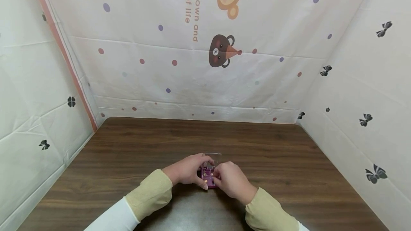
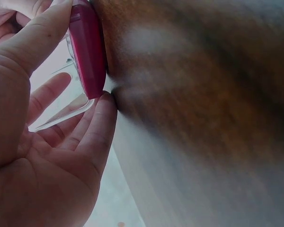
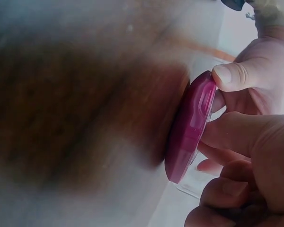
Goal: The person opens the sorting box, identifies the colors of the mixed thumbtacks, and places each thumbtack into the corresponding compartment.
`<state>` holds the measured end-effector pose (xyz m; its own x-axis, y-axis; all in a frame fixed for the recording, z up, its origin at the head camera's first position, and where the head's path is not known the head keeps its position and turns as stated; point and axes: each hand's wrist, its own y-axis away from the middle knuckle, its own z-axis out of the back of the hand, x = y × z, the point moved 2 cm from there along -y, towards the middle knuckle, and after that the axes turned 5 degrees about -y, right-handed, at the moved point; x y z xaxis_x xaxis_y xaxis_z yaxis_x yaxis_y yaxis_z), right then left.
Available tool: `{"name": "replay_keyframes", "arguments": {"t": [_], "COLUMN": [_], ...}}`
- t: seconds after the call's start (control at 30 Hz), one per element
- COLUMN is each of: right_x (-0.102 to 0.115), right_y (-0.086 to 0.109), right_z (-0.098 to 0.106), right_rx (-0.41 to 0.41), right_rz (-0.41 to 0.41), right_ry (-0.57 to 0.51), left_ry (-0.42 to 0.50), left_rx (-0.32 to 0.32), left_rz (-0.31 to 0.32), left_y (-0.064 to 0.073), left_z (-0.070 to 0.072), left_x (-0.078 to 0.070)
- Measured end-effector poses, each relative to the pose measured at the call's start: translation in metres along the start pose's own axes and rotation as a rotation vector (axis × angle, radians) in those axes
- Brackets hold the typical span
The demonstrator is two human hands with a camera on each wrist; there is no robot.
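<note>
A small magenta case [image 1: 210,182] with compartments lies on the table, its clear lid [image 1: 218,158] raised at the far side. Small pale and gold-coloured bits [image 1: 206,181] show inside, too small to identify. My left hand [image 1: 191,168] grips the case from the left, thumb at the near edge and fingers at the back near the lid. From the right, my right hand [image 1: 232,180] reaches over the compartments with curled fingers. In the right wrist view its thumb and forefinger touch the top of the case [image 3: 191,125]; whatever they may pinch is hidden.
The dark brown wooden table [image 1: 144,142] extends around the case on all sides. White printed cloth [image 1: 135,81] hangs along its back, and more cloth [image 1: 346,92] stands at the left and right edges.
</note>
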<state>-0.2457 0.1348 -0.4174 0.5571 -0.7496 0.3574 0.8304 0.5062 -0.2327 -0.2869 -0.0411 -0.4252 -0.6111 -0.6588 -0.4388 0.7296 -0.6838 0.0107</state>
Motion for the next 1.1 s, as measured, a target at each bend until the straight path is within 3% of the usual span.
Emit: {"name": "replay_keyframes", "arguments": {"t": [0.33, 0.67, 0.9, 1.1], "right_x": [0.002, -0.007, -0.034, -0.064], "right_y": [0.001, 0.004, 0.007, 0.015], "right_z": [0.001, 0.014, 0.032, 0.044], "right_rx": [0.01, -0.024, -0.062, -0.009], "right_rz": [0.013, -0.039, -0.12, -0.181], "right_ry": [0.051, -0.049, 0.023, 0.093], "left_ry": [0.008, 0.019, 0.03, 0.022], "left_rx": [0.005, 0.012, 0.014, 0.001], "left_rz": [0.001, 0.023, 0.038, 0.032], "left_y": [-0.001, 0.0, -0.001, 0.0], "left_z": [0.0, -0.002, -0.001, -0.003], "left_x": [0.0, -0.001, -0.001, 0.0]}}
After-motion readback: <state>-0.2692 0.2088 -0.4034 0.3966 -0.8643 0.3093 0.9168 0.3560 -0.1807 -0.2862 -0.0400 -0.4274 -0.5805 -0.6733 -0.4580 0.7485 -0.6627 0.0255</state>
